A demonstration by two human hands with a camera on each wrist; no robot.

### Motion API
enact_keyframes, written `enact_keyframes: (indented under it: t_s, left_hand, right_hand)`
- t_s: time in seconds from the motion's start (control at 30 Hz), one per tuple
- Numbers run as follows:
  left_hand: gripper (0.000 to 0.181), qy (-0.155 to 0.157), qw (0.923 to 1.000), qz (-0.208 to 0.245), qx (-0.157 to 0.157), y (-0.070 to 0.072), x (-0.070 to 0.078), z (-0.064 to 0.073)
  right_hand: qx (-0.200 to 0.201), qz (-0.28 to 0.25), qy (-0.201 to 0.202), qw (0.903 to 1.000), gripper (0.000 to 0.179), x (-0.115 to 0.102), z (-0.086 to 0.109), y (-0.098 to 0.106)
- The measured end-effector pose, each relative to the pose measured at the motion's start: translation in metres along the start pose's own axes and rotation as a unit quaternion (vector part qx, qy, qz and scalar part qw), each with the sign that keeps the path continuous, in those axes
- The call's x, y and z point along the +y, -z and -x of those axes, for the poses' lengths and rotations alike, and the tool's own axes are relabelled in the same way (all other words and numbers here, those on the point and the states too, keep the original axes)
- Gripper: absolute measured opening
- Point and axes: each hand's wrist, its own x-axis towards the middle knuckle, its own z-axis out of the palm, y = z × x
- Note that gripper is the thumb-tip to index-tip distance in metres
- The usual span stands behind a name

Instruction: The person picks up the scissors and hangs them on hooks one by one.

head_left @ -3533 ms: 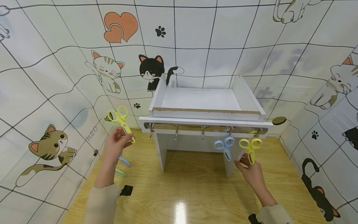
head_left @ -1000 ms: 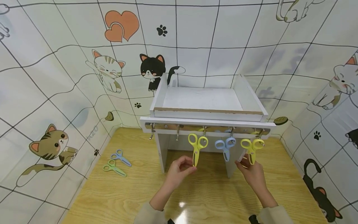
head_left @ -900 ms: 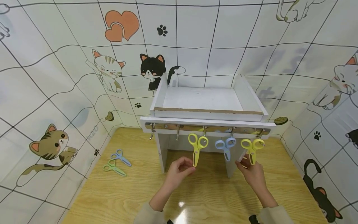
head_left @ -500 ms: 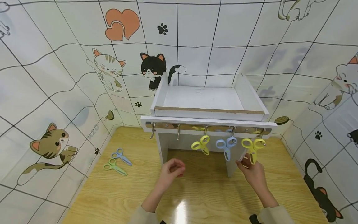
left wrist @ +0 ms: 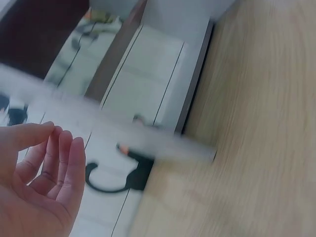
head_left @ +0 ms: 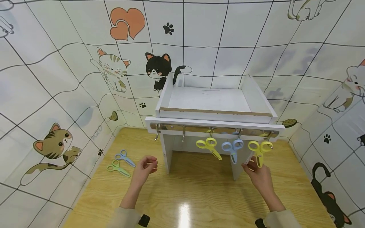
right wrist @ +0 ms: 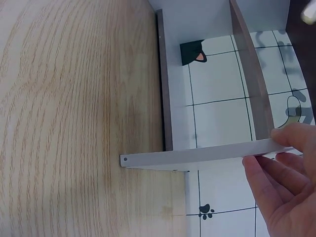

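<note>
My left hand (head_left: 144, 169) is in the air left of the white shelf (head_left: 199, 123), fingers loosely curled and holding nothing; the left wrist view shows its palm bare. With my right hand (head_left: 259, 175) I pinch the edge of the shelf's right side panel (right wrist: 207, 154) between thumb and fingers. Yellow scissors (head_left: 210, 147) hang tilted from the middle hook. Right of them hang blue scissors (head_left: 233, 151), then a second yellow pair (head_left: 259, 152) in front of my right hand. On the table lie blue scissors (head_left: 126, 158) and green scissors (head_left: 119, 168), near my left hand.
Two hooks at the left of the metal rail carry nothing: the leftmost hook (head_left: 157, 132) and its neighbour (head_left: 183, 133). The wooden table (head_left: 205, 196) runs beneath the shelf. A cat-printed, grid-lined wall covering (head_left: 211, 38) encloses the back and sides.
My left hand brought yellow scissors from the left to the middle hook, let them go and moved back left. The scissors swung after release. My right hand stayed on the side panel.
</note>
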Motion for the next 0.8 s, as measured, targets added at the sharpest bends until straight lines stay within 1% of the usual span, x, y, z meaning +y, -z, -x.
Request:
enact_keyframes:
  t_s: [0.1,0.23,0.33,0.43,0.53,0.63,0.8]
  left_hand:
    - [0.027,0.005,0.9993,-0.015,0.032,0.022,0.000,-0.006]
    - [0.028,0.012,0.9963,-0.035,0.077,0.049,-0.005,-0.011]
    - [0.028,0.026,0.9929,-0.045,0.107,0.067,-0.010,-0.013]
    - [0.030,0.048,0.9891,-0.059,0.126,0.083,-0.017,-0.012]
    - [0.035,0.075,0.9854,-0.068,0.137,0.098,-0.024,-0.010]
    - [0.040,0.106,0.9817,-0.077,0.138,0.111,-0.032,-0.009]
    - [0.047,0.153,0.9752,-0.101,0.124,0.129,-0.044,-0.006]
  right_hand:
    - [-0.003,0.005,0.002,1.0000,0.030,0.001,0.000,0.000]
    - [0.001,-0.002,0.002,1.0000,0.029,0.001,0.001,0.000]
    - [0.003,-0.009,-0.003,1.0000,0.028,0.001,0.001,0.000]
    - [0.003,-0.009,-0.008,0.9999,0.028,0.001,0.001,0.000]
    - [0.002,0.003,-0.007,1.0000,0.029,0.001,0.001,0.000]
    - [0.000,0.010,-0.007,0.9999,0.030,0.001,0.001,0.000]
    - [0.000,-0.003,-0.006,1.0000,0.029,0.001,0.001,-0.001]
